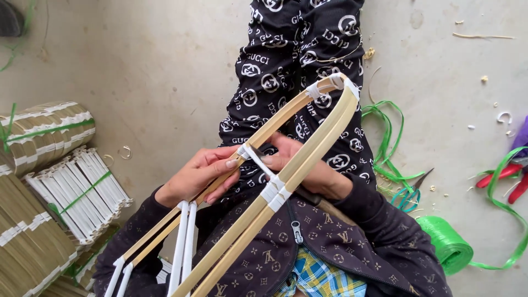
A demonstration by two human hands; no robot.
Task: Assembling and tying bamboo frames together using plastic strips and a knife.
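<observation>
Bundles [47,132] of tan and white strips, tied with green band, lie stacked at the frame's left, at least three. Mid-frame, the left hand [198,176] pinches one slat of a bent bamboo frame [308,148]; the right hand [308,170] curls around the other slat, touching a white strap [258,162]. One green roll [448,245] sits lower right, with scissors [410,192] beside it and red pliers [509,179] at the right edge.

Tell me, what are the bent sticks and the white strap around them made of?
The bent sticks look like split bamboo or cane: pale tan, matte, with long straight grain. The white strap looks like flat plastic banding: smooth, slightly shiny, folding in crisp flat wraps. The left hand and right hand hold them.
</observation>
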